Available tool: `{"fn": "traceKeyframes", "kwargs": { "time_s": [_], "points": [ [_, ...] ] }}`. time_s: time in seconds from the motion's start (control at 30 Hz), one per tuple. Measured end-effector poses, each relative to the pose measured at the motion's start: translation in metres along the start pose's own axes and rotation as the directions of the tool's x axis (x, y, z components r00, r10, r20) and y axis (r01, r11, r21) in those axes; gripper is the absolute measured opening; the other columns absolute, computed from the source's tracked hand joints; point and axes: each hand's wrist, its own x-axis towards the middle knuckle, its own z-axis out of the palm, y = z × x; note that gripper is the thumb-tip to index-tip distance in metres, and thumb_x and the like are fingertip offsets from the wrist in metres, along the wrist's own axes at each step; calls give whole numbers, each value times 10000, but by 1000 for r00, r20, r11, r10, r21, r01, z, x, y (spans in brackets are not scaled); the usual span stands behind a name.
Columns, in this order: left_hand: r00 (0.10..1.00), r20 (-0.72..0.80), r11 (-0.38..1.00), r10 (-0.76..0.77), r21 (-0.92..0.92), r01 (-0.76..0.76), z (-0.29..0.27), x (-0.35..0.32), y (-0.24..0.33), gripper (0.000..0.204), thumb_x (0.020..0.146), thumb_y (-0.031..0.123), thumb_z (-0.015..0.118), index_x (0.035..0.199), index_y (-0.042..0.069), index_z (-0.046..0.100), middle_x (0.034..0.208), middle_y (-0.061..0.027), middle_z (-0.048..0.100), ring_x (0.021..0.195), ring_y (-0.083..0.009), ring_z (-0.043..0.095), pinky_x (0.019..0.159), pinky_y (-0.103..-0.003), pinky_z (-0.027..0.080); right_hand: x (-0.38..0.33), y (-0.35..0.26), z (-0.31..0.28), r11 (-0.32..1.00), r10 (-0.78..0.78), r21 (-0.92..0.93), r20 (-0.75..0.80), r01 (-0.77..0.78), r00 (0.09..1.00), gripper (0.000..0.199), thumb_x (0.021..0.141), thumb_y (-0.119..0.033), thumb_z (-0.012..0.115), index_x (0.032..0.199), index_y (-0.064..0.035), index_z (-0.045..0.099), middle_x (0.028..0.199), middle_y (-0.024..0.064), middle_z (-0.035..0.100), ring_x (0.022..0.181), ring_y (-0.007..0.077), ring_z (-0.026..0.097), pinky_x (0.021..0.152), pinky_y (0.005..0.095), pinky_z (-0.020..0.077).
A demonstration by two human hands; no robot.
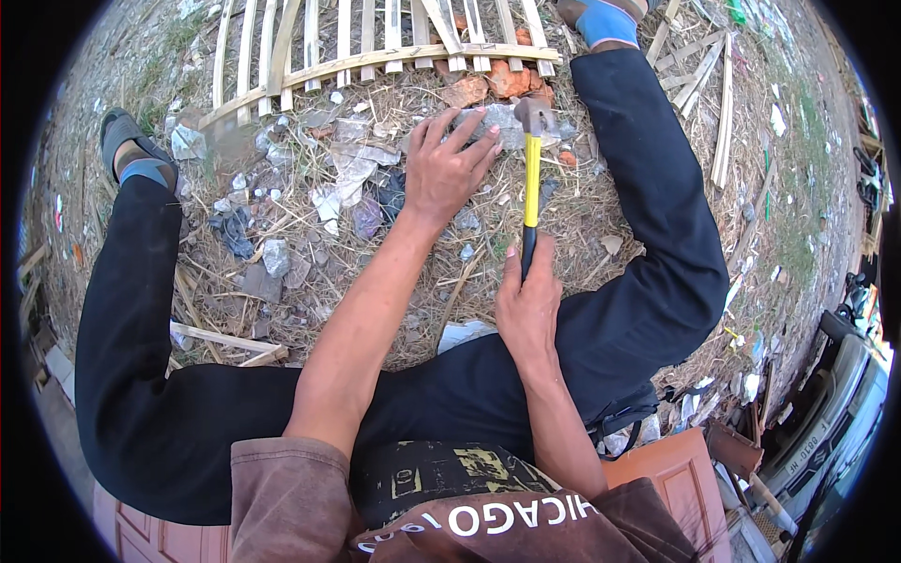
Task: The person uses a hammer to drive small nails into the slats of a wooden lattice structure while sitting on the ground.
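The right hand (529, 298) is curled round the lower handle of a metal-headed hammer (532, 183) with a yellow-and-black handle, its head over or against a rough grey stone slab (508, 120) between the feet; it is probably stiff and head-heavy, best gripped low. The left hand (441, 171) lies with fingers loosely spread by the slab's left side, whether pinching anything I cannot tell; the slab looks hard, heavy and best steadied flat-handed.

Straw-strewn ground (427, 281) carries stones (276, 257) and wooden slats (367, 33).
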Motion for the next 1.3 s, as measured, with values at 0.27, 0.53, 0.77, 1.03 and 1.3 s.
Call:
{"fn": "traceKeyframes", "kwargs": {
  "time_s": [0.27,0.53,0.77,1.03,1.3],
  "points": [
    [1000,12,1000,15,10,-15,0,3,0,229,833,267,774,1050,193,779,1241,15,685,1168,-241,593,959,-415,434,3,-6,-4,1000,2,12,-4,-2,1000,240,990,-82,546,1200,-28,442,686,303,596,663,512,616,543,566,413],
    [1000,18,1000,9,12,-10,2,2,0,225,843,279,768,1050,191,779,1241,21,687,1181,-231,588,973,-415,426,4,-11,-5,1000,-22,15,-31,22,999,237,992,-79,546,1202,-29,447,627,270,572,624,493,615,523,546,416],
    [1000,-3,1000,3,-1,-3,4,-2,0,220,839,271,769,1039,181,781,1238,13,689,1181,-238,591,971,-411,430,5,-12,-6,1000,-17,3,-21,18,1000,220,990,-77,545,1186,-31,455,645,268,579,623,495,609,532,554,406],
    [1000,-20,1000,22,8,-22,4,1,-3,229,837,266,773,1050,180,782,1220,1,698,1171,-247,599,968,-417,431,6,3,1,998,-33,-45,16,34,999,220,990,-84,553,1177,-26,453,670,278,581,651,491,618,544,547,413],
    [1000,-2,1000,17,-15,-17,0,-1,-2,222,839,267,771,1051,200,782,1225,0,696,1181,-247,595,974,-412,439,11,-18,-16,997,7,79,-61,-2,998,168,998,-98,557,1114,-16,467,664,235,563,610,464,583,563,530,396]
  ]
}}
